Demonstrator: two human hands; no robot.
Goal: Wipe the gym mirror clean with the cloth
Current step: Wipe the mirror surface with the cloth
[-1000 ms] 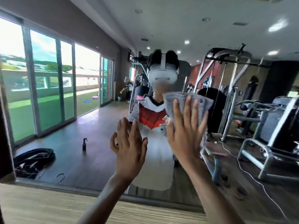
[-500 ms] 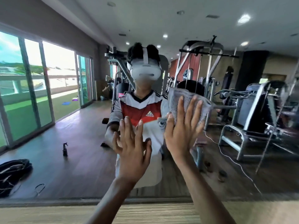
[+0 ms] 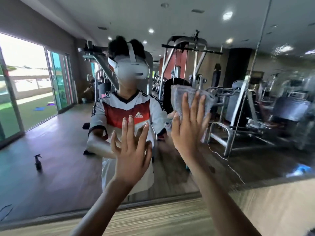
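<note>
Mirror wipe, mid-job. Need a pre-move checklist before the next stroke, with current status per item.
1. Cloth pinned to the mirror by the right hand, fingers flat: ok.
2. Cloth spread under the palm: cannot tell; it bunches out above and right of the fingers.
3. Left hand out of a leftward stroke: not ok; it is raised and open just left of the right hand.
4. Left hand off the glass: cannot tell.
5. Panel right of the seam clean: not ok; smears show high up.
6. Spray bottle at hand: not ok; seen only as a reflection, standing on the floor.
</note>
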